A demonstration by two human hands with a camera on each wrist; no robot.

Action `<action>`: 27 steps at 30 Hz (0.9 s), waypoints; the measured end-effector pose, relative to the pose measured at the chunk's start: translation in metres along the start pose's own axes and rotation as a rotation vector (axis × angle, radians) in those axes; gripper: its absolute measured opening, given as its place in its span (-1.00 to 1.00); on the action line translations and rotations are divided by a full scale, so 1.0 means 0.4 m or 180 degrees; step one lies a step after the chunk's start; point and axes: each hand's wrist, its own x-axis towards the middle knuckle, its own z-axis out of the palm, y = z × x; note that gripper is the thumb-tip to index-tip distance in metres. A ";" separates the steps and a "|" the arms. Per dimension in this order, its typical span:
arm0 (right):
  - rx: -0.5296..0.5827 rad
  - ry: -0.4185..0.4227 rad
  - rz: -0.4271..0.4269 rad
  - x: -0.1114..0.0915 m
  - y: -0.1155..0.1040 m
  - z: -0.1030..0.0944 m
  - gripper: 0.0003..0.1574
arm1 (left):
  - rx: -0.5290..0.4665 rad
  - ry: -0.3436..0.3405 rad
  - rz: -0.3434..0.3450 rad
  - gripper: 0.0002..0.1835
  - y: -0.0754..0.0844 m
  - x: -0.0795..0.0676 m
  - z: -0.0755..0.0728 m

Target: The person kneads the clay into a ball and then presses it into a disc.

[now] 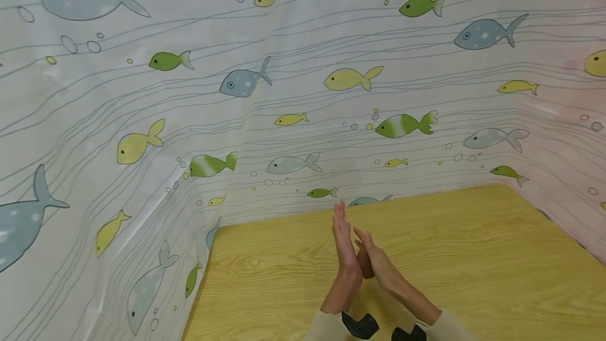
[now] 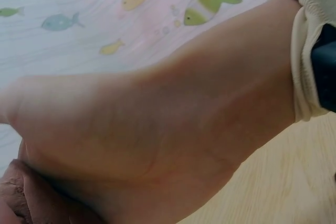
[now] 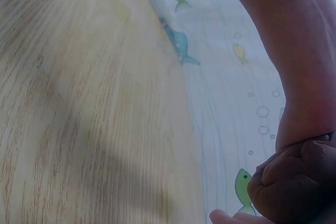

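Note:
Between my two palms sits a brown lump of modelling clay [image 1: 365, 265], its surface creased and folded. My left hand [image 1: 345, 243] is upright with straight fingers pointing up and away, its palm against the lump. From the other side, the palm of my right hand [image 1: 382, 263] presses on it, fingers extended and leaning toward the left hand. In the left wrist view, part of the clay [image 2: 39, 198] shows at the lower left corner. The right wrist view has the rounded, cracked clay [image 3: 294, 182] at the lower right. The palms cover much of it.
Both hands are above a wood-grain table [image 1: 265, 267]. White sheeting [image 1: 293, 141] printed with fish hangs behind the table and along its left and right sides. Dark devices are strapped at the left wrist [image 1: 360, 325] and right wrist [image 1: 409, 333], over cream sleeves.

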 end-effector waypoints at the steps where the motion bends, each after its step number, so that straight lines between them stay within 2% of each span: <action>1: -0.0012 0.0002 -0.0002 -0.002 -0.001 0.001 -0.27 | -0.0010 0.0003 0.0016 -0.44 -0.002 0.003 -0.002; 2: -0.0015 0.0011 -0.0005 -0.004 -0.002 0.002 -0.28 | 0.0034 0.0007 0.0023 -0.44 -0.003 0.006 -0.004; 3: -0.0017 0.0016 -0.0002 -0.006 -0.003 0.003 -0.29 | 0.0600 0.0032 0.0021 -0.43 -0.005 0.009 -0.009; 4: -0.0024 0.0023 0.0006 -0.009 -0.004 0.005 -0.30 | 0.0747 0.0084 0.0005 -0.44 -0.007 0.013 -0.012; 6: -0.0046 0.0026 0.0048 -0.014 -0.006 0.009 -0.33 | 0.0838 0.0179 -0.0042 -0.45 -0.009 0.019 -0.019; 11: -0.0032 0.0004 0.0123 -0.024 -0.013 0.017 -0.33 | 0.0935 0.0352 -0.0064 -0.49 -0.006 0.026 -0.029; 27: -0.0202 0.0110 -0.0048 -0.045 -0.031 0.035 -0.36 | 0.1101 0.0368 -0.0044 -0.48 -0.011 0.026 -0.041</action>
